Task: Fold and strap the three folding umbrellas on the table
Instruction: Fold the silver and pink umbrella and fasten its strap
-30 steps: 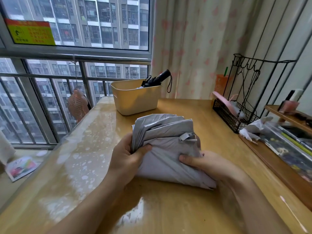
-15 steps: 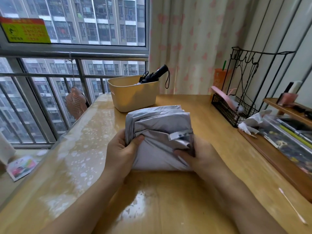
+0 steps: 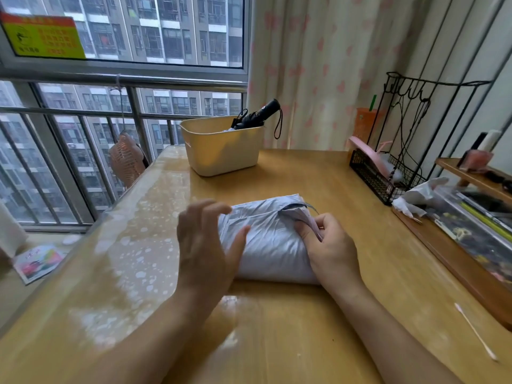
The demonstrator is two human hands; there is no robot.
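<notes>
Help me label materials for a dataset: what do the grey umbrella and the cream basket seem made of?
The grey umbrella looks like thin synthetic fabric, matte with faint sheen: it creases in soft folds. The cream basket looks like moulded plastic: smooth, evenly coloured walls, rounded rim.

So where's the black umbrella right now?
The black umbrella sticks out of the cream bin at the far side of the table, centre of the head view, beside the curtain, beyond the grey umbrella.

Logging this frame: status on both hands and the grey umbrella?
Left hand open beside the umbrella. Right hand pinching its fabric flap. Bundled, no strap seen fastened. Nothing blocking.
</notes>
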